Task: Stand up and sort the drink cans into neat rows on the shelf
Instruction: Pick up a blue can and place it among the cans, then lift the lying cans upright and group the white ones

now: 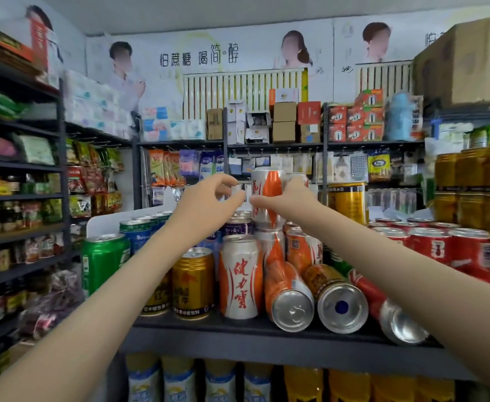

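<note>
At the shelf (197, 338) front, tipped cans (342, 303) lie beside an upright white-orange can (239, 280), and farther back our right hand (293, 198) grips a matching raised can (268, 192), left hand (206, 201) loosely curled, empty, so we'd lower it straight behind.

- We see glossy printed metal on the raised can (268, 192).
- Bare, shiny aluminium shows at the base of the toppled can (293, 310).
- The shelf (209, 340) looks like matt dark metal; the box (464, 62), dull cardboard.
</note>
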`<state>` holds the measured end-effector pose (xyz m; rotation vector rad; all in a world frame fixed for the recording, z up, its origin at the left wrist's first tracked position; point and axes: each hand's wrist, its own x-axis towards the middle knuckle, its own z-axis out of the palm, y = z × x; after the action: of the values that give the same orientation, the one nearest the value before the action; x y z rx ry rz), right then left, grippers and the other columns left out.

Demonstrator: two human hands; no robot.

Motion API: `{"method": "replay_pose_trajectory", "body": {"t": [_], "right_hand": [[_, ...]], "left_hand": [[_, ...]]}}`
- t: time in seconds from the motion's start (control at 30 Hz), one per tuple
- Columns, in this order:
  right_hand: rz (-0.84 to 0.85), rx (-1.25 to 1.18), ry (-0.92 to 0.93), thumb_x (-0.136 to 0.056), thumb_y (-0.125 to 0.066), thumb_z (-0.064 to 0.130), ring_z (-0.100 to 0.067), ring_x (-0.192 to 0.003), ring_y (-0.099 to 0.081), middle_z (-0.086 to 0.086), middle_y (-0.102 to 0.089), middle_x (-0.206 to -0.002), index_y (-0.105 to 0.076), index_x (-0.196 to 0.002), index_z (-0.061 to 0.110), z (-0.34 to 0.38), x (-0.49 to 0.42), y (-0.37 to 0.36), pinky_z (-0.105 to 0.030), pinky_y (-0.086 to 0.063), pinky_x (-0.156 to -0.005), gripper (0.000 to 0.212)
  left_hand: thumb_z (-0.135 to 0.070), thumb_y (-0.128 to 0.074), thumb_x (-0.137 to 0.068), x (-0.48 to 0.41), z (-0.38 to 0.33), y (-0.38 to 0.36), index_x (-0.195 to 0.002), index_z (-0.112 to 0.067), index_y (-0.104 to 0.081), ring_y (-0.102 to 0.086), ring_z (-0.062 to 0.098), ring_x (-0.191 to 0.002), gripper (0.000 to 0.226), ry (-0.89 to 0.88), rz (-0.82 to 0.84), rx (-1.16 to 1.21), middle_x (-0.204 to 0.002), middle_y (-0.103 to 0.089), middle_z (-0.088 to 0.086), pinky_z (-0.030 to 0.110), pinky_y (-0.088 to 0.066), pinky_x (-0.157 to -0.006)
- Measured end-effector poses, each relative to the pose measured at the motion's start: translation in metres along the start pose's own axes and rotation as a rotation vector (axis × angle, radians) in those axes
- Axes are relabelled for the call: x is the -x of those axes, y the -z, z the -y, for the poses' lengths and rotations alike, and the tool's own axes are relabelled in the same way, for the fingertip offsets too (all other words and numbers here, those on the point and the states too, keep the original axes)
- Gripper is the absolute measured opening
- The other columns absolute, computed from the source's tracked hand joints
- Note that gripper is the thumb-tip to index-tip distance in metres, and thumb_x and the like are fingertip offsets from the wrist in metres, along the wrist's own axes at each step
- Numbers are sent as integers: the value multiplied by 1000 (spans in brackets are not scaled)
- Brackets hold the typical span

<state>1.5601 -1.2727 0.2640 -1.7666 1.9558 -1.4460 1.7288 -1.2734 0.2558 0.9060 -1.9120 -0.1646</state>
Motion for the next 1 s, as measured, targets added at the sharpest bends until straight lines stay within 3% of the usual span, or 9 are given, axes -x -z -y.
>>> {"method": "replay_pose_trajectory", "body": {"t": [0.13, 0.23, 0.3, 0.47, 0.57, 0.67, 0.77, 0.87, 1.0], "right_hand": [[-47, -48, 10, -62, -80, 52, -29, -111, -55, -13, -52, -123, -23, -138, 4, -2, -12, -11, -42, -51, -90, 107], [-102, -45, 37, -69, -79, 43, -18, -87, -57, -6, -56, -96, -38, -117, 6, -5, -15, -13, -32, -53, -72, 73], [-79, -36, 47, -72, -78, 40, -18, -73, -56, -7, -59, -83, -49, -98, 8, -6, -18, -12, -37, -55, -70, 50], [-33, -69, 41, -74, -76, 34, -16, -62, -55, -8, -61, -75, -60, -89, 5, -7, -20, -13, -25, -50, -56, 36], [-72, -66, 70, -74, -76, 31, -14, -62, -60, -7, -65, -78, -63, -93, 3, -8, -19, -11, -21, -50, -54, 36], [-146, -43, 130, -72, -78, 36, -15, -80, -68, -5, -69, -91, -61, -102, 6, -7, -19, -4, -28, -58, -68, 46], [-210, -20, 242, -71, -78, 40, -4, -82, -60, 7, -61, -94, -51, -107, 12, 0, -11, 9, -14, -50, -60, 53], [-272, -21, 412, -72, -78, 37, 2, -89, -52, 9, -53, -104, -41, -119, 18, 5, -2, 21, -8, -46, -62, 63], [-279, -101, 665, -71, -80, 21, 10, -103, -48, 7, -49, -116, -37, -130, 14, 9, 11, 29, -1, -39, -81, 73]], "left_hand": [[-43, -53, -90, -15, 14, 15, -112, -28, -61, -58, 8, -95, 27, -15, 47, -37, -102, -65, -10, 21, -41, -77], [-44, -49, -91, -23, 27, 23, -109, -27, -61, -59, 9, -95, 27, -60, 47, -86, -100, -66, -8, 25, -43, -80], [-41, -50, -92, -24, 34, 23, -108, -25, -62, -58, 9, -94, 25, -83, 60, -80, -98, -65, -8, 25, -44, -80], [-41, -50, -92, -27, 41, 14, -106, -25, -61, -55, 6, -84, 24, -106, 84, -170, -94, -61, -9, 14, -38, -62], [-43, -48, -92, -30, 42, 11, -103, -25, -60, -49, -1, -73, 24, -89, 85, -202, -90, -59, -9, 14, -35, -57], [-42, -47, -93, -31, 37, 7, -105, -24, -61, -47, -3, -70, 25, -94, 100, -215, -87, -56, -10, 13, -33, -56], [-42, -47, -93, -32, 23, 4, -101, -20, -65, -55, 8, -81, 29, -110, 75, -187, -89, -59, -11, 18, -39, -61], [-43, -47, -94, -36, 4, -1, -97, -14, -68, -64, 13, -77, 37, 104, 158, 223, -84, -71, -4, 27, -53, -75], [-47, -50, -92, -42, -20, -5, -115, 5, -52, -69, 25, -78, 57, 548, 482, 947, -100, -68, 23, 29, -59, -62]]}}
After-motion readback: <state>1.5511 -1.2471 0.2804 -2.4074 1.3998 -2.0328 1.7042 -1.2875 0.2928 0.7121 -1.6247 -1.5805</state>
